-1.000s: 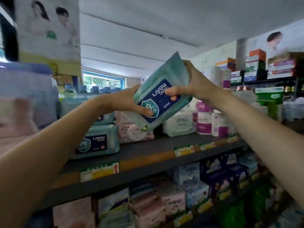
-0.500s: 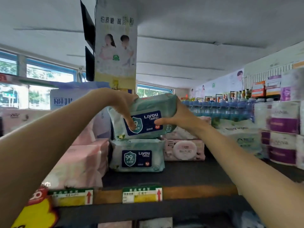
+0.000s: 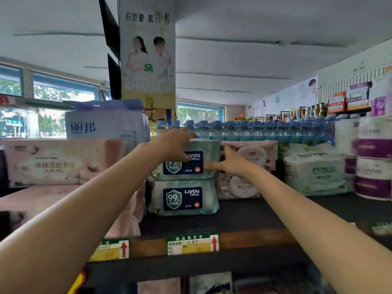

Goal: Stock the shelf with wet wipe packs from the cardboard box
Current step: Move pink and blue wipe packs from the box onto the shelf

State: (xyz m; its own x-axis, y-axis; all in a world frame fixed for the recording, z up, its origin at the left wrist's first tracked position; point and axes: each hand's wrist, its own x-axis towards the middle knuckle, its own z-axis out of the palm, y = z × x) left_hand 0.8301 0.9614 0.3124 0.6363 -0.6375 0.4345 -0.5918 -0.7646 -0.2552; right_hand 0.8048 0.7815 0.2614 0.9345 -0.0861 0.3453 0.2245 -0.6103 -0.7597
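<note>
Fingers of left hand [image 3: 174, 145] curled over top wipe pack [image 3: 209, 151]; right hand [image 3: 231, 164] spread open, touching pack's right end.

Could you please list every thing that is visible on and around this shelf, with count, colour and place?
Liyou packs: 2, teal with navy labels, stacked mid-shelf.
Pink-lid packs: 2, pink, stacked right of the Liyou packs.
Pink tissue bundles: at least 2, pink, left of the shelf.
White carton: 1, white and lilac, behind the bundles.
Baby wipes pack: 1, white and green, right.
Paper rolls: several, white and purple, far right.
Water bottles: a row, blue caps, behind the packs.
Price tags: 2 clear, green and yellow, shelf edge.
Poster: 1, pale, hanging above.
Left hand: on the top pack.
Right hand: open, at the top pack's right end.
</note>
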